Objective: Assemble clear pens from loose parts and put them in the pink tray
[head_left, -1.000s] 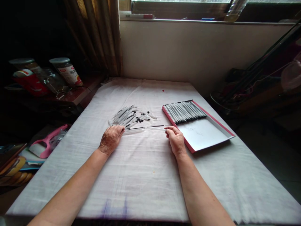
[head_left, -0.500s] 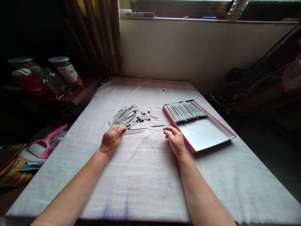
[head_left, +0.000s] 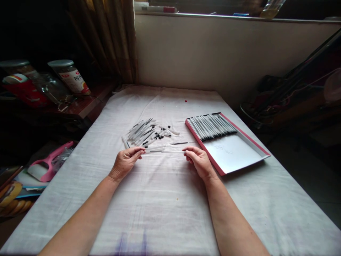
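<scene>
My left hand [head_left: 125, 161] and my right hand [head_left: 198, 161] hover low over a white cloth-covered table [head_left: 165, 199], each pinching one end of a thin clear pen barrel [head_left: 165, 152] held level between them. Just beyond lies a loose pile of clear pen barrels, refills and small black caps [head_left: 147, 131]. A single dark refill [head_left: 181, 143] lies apart on the cloth above my right hand. To the right, a shallow red-rimmed tray [head_left: 249, 137] holds a neat row of assembled pens [head_left: 213, 126] along its far end.
A dark side shelf at the left carries jars [head_left: 70, 76] and a red container [head_left: 20, 90]. A pink-handled tool [head_left: 49, 165] lies on clutter below it. A curtain [head_left: 112, 39] hangs at the back left; dark stands and cables crowd the right side [head_left: 293, 92].
Both hands have lifted the pen barrel off the cloth and drawn it slightly toward me; the left hand turned from palm-down on the pile to pinching the barrel's end. The camera tilted down a little.
</scene>
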Demonstrator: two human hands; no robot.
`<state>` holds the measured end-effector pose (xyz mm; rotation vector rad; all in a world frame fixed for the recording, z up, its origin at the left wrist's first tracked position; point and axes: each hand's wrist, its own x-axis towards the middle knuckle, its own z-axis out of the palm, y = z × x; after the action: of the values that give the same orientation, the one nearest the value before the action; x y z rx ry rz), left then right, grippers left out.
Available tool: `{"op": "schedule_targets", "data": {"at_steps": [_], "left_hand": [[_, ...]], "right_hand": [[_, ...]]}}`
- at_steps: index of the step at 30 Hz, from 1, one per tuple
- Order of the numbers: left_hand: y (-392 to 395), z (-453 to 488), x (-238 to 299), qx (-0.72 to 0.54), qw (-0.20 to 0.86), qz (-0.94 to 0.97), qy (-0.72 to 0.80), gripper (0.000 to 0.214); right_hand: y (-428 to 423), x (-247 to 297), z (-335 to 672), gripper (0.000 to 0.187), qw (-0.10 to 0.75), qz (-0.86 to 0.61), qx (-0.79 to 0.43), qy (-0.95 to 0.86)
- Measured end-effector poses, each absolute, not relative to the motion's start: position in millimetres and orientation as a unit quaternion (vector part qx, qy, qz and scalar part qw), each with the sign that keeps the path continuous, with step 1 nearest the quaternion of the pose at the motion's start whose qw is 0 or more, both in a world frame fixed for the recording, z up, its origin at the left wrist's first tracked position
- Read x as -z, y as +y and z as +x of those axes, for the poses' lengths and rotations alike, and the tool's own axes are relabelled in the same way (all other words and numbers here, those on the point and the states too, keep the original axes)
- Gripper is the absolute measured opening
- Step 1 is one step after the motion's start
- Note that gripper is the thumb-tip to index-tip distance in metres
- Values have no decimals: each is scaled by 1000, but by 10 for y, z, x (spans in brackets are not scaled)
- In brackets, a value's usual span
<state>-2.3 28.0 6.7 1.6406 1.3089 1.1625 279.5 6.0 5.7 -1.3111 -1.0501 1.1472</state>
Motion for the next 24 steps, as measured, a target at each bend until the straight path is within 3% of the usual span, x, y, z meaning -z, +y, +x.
{"op": "schedule_targets", "data": {"at_steps": [8,15,21,24], "left_hand": [[193,188,-21,-432,379,652,494,26],[85,331,-67,-384,400,629,545,36],[-11,453,-128,-317,392,680,532,42],[79,412,-157,-319,359,721,500,42]], "right_hand": [[24,-37,2636,20,466,-543,-475,-513],[0,86,2542,18,466,-533,-322,-628],[-19,94,2502,18,369,-526,-202,-739],[-20,79,2504,17,366,-527,-178,-746]]}}
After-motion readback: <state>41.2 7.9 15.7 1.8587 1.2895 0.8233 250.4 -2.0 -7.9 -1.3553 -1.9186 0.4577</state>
